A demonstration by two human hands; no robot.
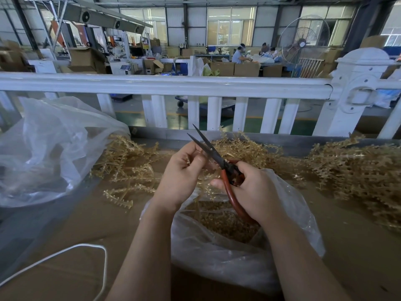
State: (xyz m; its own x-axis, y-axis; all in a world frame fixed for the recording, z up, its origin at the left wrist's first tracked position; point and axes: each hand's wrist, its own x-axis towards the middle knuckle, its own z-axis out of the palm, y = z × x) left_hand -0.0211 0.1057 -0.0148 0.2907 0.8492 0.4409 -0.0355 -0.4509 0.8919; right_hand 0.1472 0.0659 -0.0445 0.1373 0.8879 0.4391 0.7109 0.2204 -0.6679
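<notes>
Left hand [182, 170] pinched tan plastic sprue strip [209, 168]; right hand [249, 187] gripped red-handled black scissors [213, 153], blades parted. Near clear plastic bag [217, 257] part-filled with clipped bits — large uncut sprue heaps [358, 170] far on desk [76, 224] awaited cutting.

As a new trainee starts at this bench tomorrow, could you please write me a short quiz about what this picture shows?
1. Multiple choice: which hand grips the red-handled scissors? A) the left B) the right C) neither
2. True or false: the scissor blades are shut.
3. Fill in: right below both hands lies an open, clear plastic ___ holding small tan pieces.
Key:
1. B. The right hand grips them, while the left hand pinches a tan sprue piece.
2. False. The blades stand apart.
3. bag
</notes>
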